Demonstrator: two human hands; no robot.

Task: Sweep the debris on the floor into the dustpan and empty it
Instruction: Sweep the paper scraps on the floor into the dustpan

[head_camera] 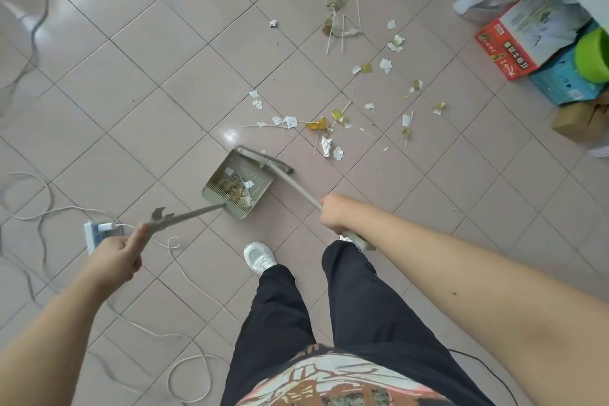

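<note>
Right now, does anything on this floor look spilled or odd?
Yes. Torn paper scraps and thin sticks lie scattered over the tiles beyond the dustpan, which already holds some. A white cable trails loose nearby.

Bright even light, glare on glossy floor tiles (230,134) top-left & centre, soft shadows, wide-angle bend at edges.

Left hand (120,252) gripped the dustpan (238,182) handle, right hand (336,213) gripped the broom (283,171) shaft, broom head at the pan's mouth, paper debris (346,76) scattered beyond on tiled floor (131,92)
</note>
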